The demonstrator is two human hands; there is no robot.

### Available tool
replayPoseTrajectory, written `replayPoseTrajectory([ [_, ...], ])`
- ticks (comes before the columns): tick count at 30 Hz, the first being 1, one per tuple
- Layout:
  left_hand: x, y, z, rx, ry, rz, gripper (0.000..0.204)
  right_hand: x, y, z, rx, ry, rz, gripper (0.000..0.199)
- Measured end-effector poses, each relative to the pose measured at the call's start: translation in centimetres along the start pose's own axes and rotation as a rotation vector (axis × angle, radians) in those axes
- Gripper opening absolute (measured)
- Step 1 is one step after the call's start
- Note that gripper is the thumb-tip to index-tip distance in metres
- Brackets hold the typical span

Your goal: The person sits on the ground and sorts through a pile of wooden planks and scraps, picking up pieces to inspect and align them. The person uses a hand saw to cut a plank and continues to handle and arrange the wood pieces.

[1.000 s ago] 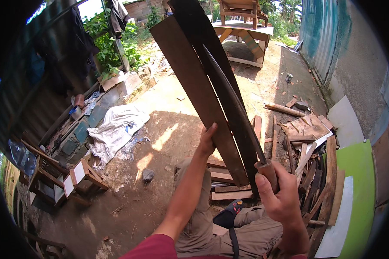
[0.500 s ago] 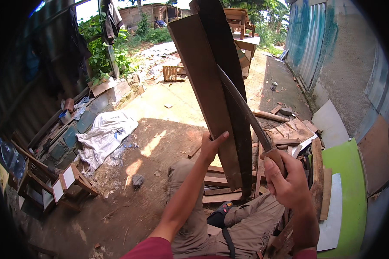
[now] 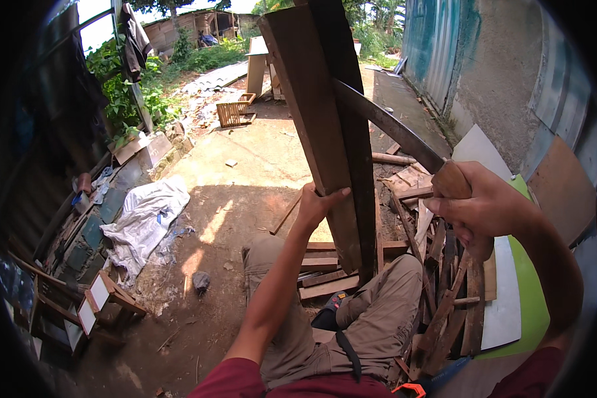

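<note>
A long brown wooden beam (image 3: 308, 106) leans upright before me, its lower end by my knees. My left hand (image 3: 318, 204) is closed around its lower part, thumb across the near face. Close along its right side stands a dark board (image 3: 359, 152), its top cut off by the upper edge. My right hand (image 3: 484, 205) grips the wooden handle of a machete (image 3: 404, 129). The blade slants up to the left across the dark board, its tip end at the seam beside the beam. Whether the tip is wedged in there I cannot tell.
Wood scraps (image 3: 444, 298) lie heaped right of my legs, beside a green panel (image 3: 527, 292). An orange-handled tool (image 3: 411, 390) shows at the lower edge. Left are a white sack (image 3: 146, 222), a small wooden frame piece (image 3: 106, 302) and a stone (image 3: 201, 281). A wall (image 3: 491, 79) runs along the right.
My right hand has moved right and up with the machete, and its blade now slopes more flatly. My left hand still holds the beam. The view has shifted a little to the right.
</note>
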State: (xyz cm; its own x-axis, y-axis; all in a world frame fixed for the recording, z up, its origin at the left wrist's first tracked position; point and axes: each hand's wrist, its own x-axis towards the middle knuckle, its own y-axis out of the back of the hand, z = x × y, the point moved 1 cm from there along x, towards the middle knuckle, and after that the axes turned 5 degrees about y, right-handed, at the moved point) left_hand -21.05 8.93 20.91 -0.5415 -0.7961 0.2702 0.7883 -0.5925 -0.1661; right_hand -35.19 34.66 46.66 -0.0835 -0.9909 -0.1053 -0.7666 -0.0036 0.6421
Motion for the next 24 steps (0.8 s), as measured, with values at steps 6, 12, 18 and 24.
replayPoseTrajectory([
  [6, -1.0, -0.3, 0.3, 0.071, -0.02, -0.093, 0.032, -3.3, 0.0, 0.9, 0.111, -0.021, -0.151, 0.023],
  [12, -1.5, -0.7, 1.2, 0.205, 0.035, -0.133, 0.035, -4.0, 0.7, 3.6, 0.217, 0.061, -0.14, 0.023],
  [18, -1.5, 0.8, 10.7, 0.217, -0.264, 0.019, 0.06, -3.9, 0.8, 2.6, -0.072, 0.127, 0.168, 0.019],
  [24, 0.6, -1.4, 24.1, 0.194, -0.568, 0.685, 0.064, -4.8, -1.9, 0.4, -0.23, 0.18, 0.175, 0.029],
])
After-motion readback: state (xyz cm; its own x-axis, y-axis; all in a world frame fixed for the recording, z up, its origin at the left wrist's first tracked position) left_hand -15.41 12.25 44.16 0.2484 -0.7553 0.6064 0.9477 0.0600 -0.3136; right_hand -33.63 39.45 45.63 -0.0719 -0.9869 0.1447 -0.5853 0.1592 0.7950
